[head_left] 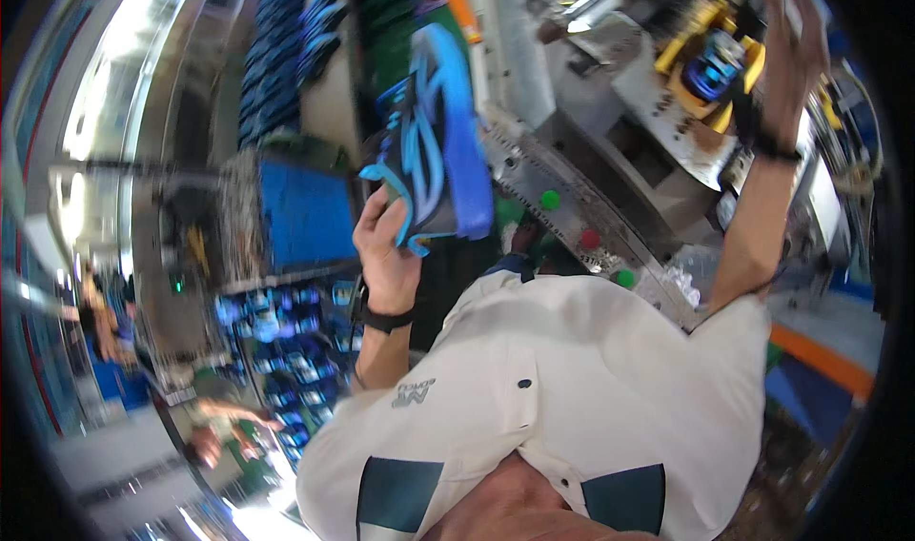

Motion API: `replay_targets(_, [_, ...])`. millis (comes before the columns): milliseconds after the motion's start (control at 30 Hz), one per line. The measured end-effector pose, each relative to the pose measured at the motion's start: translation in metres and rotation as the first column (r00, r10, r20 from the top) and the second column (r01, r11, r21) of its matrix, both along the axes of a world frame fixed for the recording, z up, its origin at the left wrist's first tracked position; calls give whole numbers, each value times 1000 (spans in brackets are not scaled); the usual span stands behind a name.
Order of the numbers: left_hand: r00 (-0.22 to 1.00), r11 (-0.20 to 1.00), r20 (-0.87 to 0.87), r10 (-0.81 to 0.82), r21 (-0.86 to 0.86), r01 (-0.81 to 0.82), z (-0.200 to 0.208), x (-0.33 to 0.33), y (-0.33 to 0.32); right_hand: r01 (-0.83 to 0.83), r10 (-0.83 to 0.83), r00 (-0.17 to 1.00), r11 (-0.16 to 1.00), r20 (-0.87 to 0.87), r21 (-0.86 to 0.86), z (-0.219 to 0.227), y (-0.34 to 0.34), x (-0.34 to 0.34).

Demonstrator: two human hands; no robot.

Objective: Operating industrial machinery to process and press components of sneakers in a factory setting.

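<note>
My left hand (386,255) is closed on the collar end of a blue and grey sneaker (429,126) with a blue-violet sole. The shoe hangs left of the machine, with its sole turned to the right. Far to the right, my right hand (796,64) is raised beside the machine, fingers stretched out and slightly smeared, with nothing visible in it. Close to that hand is a machine head with yellow clamps (681,88) around a shiny blue round part (713,72). I wear a dark band on each wrist.
A metal machine panel (610,207) with green buttons and a red button (591,240) runs in front of my body. Dark blue shoes (272,60) line a rack at upper left; several more (286,336) sit below the blue panel (305,212). Another person (224,427) works at lower left.
</note>
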State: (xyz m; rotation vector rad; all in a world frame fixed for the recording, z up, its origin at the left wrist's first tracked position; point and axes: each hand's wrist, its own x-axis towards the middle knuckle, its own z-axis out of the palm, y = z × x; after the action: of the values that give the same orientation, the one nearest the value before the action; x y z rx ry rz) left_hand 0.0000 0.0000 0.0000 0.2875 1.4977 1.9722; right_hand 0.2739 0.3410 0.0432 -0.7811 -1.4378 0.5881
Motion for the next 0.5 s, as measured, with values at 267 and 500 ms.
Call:
replay_targets(267, [993,989,-12,121,92,-120,-24,32,-37,-882,862,381,229,-336,-412,-92,-176,-150])
replay_targets(500, [957,969,-152,246,61,-239,-28,61,-92,-887,873,244,25,-422,-461,-112,-229,-154])
